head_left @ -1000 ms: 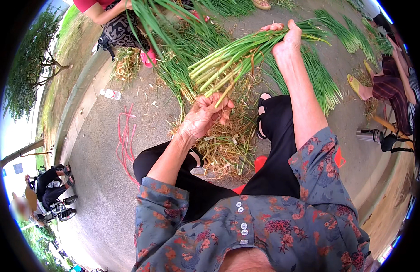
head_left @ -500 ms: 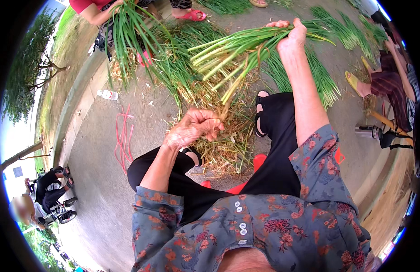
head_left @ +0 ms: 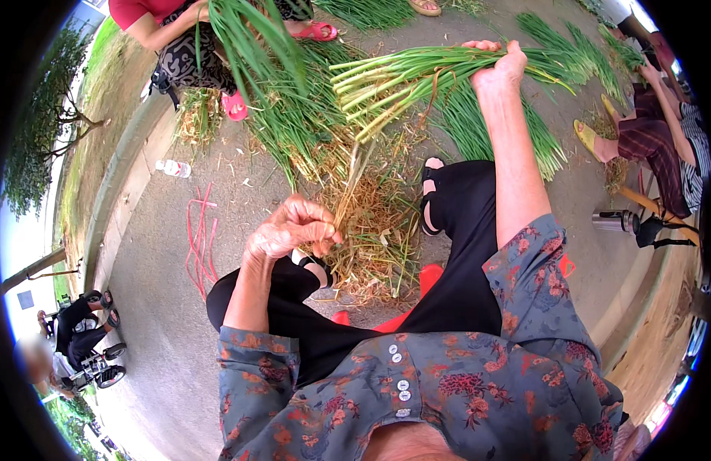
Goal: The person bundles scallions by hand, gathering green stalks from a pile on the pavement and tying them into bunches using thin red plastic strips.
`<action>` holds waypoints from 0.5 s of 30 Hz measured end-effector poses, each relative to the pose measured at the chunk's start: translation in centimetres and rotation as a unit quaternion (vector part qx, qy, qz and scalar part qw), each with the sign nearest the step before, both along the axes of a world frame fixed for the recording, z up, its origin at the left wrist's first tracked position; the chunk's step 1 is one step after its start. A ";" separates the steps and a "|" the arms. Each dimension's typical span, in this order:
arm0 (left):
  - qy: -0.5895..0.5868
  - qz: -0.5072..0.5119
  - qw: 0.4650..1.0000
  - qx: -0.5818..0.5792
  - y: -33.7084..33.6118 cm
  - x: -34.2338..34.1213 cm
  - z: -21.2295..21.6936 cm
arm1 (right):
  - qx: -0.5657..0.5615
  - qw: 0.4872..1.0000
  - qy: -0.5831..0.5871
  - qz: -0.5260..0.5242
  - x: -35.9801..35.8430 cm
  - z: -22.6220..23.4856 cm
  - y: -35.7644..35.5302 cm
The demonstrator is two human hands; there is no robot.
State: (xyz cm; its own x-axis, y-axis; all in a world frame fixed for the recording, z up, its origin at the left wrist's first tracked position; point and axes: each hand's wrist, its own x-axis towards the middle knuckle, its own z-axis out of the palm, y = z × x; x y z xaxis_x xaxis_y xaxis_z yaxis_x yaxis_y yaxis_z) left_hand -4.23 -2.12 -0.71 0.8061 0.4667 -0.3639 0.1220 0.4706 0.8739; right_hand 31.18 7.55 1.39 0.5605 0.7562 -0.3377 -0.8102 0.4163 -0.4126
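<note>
the right hand (head_left: 500, 71) is closing tight around a bundle of green onions (head_left: 417, 77), holding it raised and stretched out ahead, pale stalk ends pointing toward the person's left. the left hand (head_left: 290, 230) is pinching shut on a thin dry strip of outer skin (head_left: 348, 192) that is running up toward the bundle's stalk ends. below the hands, a heap of dry yellowish trimmings (head_left: 375, 230) is lying on the pavement (head_left: 163, 307) between the person's legs, which suggests a fair amount of cleaning is already done. much is looking left to do: loose green onions (head_left: 294, 115) are spreading ahead, with more rows (head_left: 478, 131) lying beyond the right arm. room is tight in front, where another person in pink sandals (head_left: 234, 106) is working close by; someone else is sitting off to the right. the open pavement to the left, past some red strings (head_left: 202, 238) and up to the curb (head_left: 117, 184), is offering the freest space.
</note>
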 end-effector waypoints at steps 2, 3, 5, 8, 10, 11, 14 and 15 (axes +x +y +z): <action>0.031 -0.045 0.998 0.020 0.0 -0.1 0.3 | -0.003 1.000 0.004 -0.010 0.2 0.2 -0.1; 0.050 -0.073 0.996 0.034 0.0 -0.1 0.4 | 0.001 1.000 0.010 -0.011 0.5 0.1 -0.2; 0.100 -0.095 0.990 0.042 -0.4 0.4 0.6 | 0.009 1.000 0.020 -0.015 1.0 0.0 -0.3; 0.187 -0.158 0.950 0.194 -0.4 1.6 -0.4 | 0.009 0.999 0.020 -0.025 1.3 0.0 -0.4; 0.171 -0.150 0.933 0.281 -0.5 2.3 -1.5 | 0.004 1.000 0.011 -0.024 1.2 0.1 -0.4; 0.191 -0.160 0.911 0.328 -0.6 2.7 -2.0 | 0.000 1.000 0.008 -0.021 1.1 0.0 -0.4; 0.238 -0.143 0.866 0.417 -1.3 3.3 -2.6 | 0.009 1.000 0.013 -0.001 0.9 -0.2 -0.1; 0.254 -0.139 0.846 0.448 -1.3 3.5 -3.2 | -0.010 1.000 0.001 -0.016 0.7 -0.1 0.1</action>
State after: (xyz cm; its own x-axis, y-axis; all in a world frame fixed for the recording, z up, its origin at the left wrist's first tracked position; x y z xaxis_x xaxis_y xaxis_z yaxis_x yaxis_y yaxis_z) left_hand -0.74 -3.39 -3.90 0.7754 0.5572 -0.2971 0.5867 -0.4616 0.6654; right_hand 31.87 7.60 1.30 0.5835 0.7313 -0.3532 -0.7973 0.4332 -0.4203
